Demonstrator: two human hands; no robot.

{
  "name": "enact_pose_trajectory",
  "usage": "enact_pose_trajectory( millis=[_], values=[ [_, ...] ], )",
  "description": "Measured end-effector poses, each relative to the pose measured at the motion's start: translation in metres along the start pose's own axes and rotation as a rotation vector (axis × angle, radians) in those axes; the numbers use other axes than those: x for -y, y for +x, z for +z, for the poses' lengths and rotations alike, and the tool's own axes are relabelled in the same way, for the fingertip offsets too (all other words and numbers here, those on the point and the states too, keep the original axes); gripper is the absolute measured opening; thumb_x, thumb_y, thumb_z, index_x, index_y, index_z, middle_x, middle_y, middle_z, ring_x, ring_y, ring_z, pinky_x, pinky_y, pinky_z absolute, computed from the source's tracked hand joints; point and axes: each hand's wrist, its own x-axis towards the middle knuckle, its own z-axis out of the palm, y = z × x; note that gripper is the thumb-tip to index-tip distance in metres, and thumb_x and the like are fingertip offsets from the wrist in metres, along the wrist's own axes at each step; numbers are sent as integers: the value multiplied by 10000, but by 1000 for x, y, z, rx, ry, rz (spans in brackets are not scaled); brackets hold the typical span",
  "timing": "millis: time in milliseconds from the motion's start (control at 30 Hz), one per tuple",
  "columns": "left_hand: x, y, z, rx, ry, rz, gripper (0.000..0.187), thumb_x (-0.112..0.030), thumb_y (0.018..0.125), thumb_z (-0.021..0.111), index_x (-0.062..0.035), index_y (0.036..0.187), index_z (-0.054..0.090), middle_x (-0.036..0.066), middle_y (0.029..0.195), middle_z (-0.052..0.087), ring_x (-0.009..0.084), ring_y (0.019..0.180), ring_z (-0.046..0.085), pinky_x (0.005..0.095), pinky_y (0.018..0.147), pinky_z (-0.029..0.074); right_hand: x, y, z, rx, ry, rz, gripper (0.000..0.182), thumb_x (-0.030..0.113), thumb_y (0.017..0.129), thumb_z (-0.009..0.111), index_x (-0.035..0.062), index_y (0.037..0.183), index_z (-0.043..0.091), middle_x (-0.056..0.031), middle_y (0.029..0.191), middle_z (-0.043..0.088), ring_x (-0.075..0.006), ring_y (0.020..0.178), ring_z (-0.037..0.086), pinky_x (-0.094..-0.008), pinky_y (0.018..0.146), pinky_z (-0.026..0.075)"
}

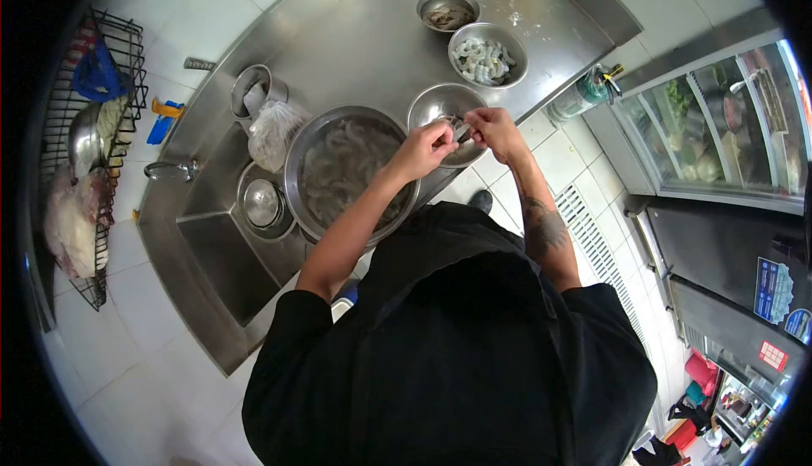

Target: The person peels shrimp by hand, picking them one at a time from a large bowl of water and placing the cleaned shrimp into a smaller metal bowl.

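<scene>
Over a metal bowl (425, 104) my left hand (423, 151) and my right hand (497, 134) pinch a small grey shrimp (461, 132) between them. Fingers of both hands are closed on it, and parts of the shrimp are hidden by them. Dark scraps lie in the bowl below. Left of it, a large metal bowl (298, 140) holds many whole grey shrimp (347, 161) in liquid. Beyond my hands, a smaller bowl (522, 58) contains pale peeled shrimp (484, 62). Behind that stands another bowl (420, 5) with brownish pieces (448, 16).
A steel counter (364, 52) carries the bowls, with a sink (224, 263) at left under a faucet (172, 170). A plastic bag (275, 132) and metal pot (275, 85) stand near the big bowl. A wire rack (127, 43) hangs left; a glass-front fridge (719, 119) stands right.
</scene>
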Motion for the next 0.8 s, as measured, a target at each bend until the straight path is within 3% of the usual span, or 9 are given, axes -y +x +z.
enact_pose_trajectory(
  millis=[100,167,200,300,367,633,800],
  values=[
    [-3,-3,-3,-16,87,28,185,-51,864,699,-5,856,519,72,753,566,144,629,544,307,590,471,21,-16,4,78,-20,3,214,205,968,616,-7,937,618,-34,744,588,-113,627,562,-247,520,472],
    [-7,2,-11,65,276,172,163,-96,862,698,-18,884,556,98,835,637,235,704,624,354,646,504,30,-21,10,118,-5,84,180,178,942,652,5,973,618,-38,803,613,-117,682,597,-249,591,533],
    [-12,3,-11,32,180,231,156,-117,859,689,-28,891,565,113,857,645,307,776,640,399,687,512,29,-21,11,157,-6,66,150,141,926,660,2,965,619,-43,801,618,-113,671,593,-246,578,524],
    [1,9,-16,182,267,320,158,-94,840,684,-32,907,555,125,843,613,323,790,641,426,687,509,21,-14,10,179,-59,46,79,27,869,663,-16,919,620,-60,763,631,-105,619,578,-232,530,483],
    [3,9,-17,230,337,350,172,-106,838,691,-31,892,545,131,852,603,320,781,633,432,684,508,23,-11,13,196,-118,41,141,45,829,696,-25,918,612,-40,750,616,-92,608,560,-215,524,429],
    [17,0,-20,120,257,353,194,-85,809,702,6,939,591,127,863,604,328,820,626,411,734,511,31,-16,21,139,-324,-57,123,42,772,720,-26,839,643,-28,699,615,-89,594,547,-223,521,424],
    [14,1,-27,113,269,334,167,-69,814,703,16,876,573,132,858,607,315,800,621,404,702,505,39,-18,22,137,-245,-37,119,12,762,707,-40,844,637,-50,681,617,-100,571,545,-239,512,425]
  ],
)
